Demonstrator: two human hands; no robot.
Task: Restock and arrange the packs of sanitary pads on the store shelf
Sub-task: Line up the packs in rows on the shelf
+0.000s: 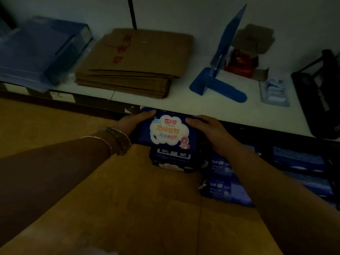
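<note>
1. The left hand (pixel 135 122) and right hand (pixel 208 132) each grip one end of a dark blue pack of pads (pixel 169 130), fingers curled over its top edge. The pack is held face-up just in front of the white upper shelf (pixel 184 105).
2. A brown carton (pixel 128 208) fills the foreground under both forearms (probably the supply box, though its contents are hidden).
3. The upper shelf carries unrelated stock: a stack of flat cardboard (pixel 134 67), a blue box (pixel 36 50), a black basket (pixel 320 92) and a blue stand (pixel 219 85).
4. On the dim lower shelf to the right, rows of packs (pixel 228 183) already lie side by side, so part of the restocking looks done.
5. One loose pack (pixel 171 160) sits just below the held one, beside those rows.
6. What seems left is to place the held pack, then the loose one, and square up the row.
</note>
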